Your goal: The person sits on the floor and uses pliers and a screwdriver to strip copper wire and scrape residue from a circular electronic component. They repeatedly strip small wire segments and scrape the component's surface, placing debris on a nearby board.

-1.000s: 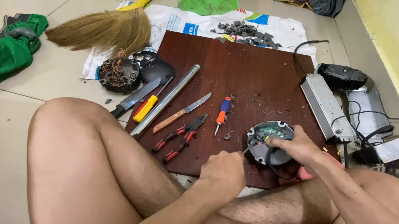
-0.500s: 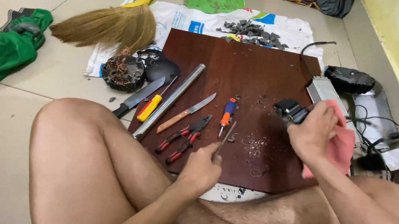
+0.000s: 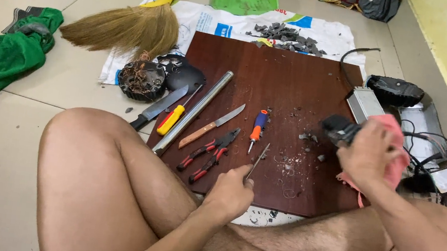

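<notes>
At the right edge of the brown board (image 3: 295,83), a dark part (image 3: 338,128) is held up in the right hand (image 3: 368,156), with the fingers closed around it and a pink cloth (image 3: 396,156). The part looks hard and quite heavy, so it is best gripped around its body; the cloth is soft and should stop slips. A thin metal tool (image 3: 259,160) is pinched at its low end by the left hand (image 3: 230,193), with its tip laid on the board. It looks stiff and light. Close by are seen red pliers (image 3: 206,154), a knife (image 3: 212,127), a small screwdriver (image 3: 258,125) and a steel pipe (image 3: 194,111). Further off, a broom (image 3: 128,28) is laid on the floor (image 3: 60,84).
</notes>
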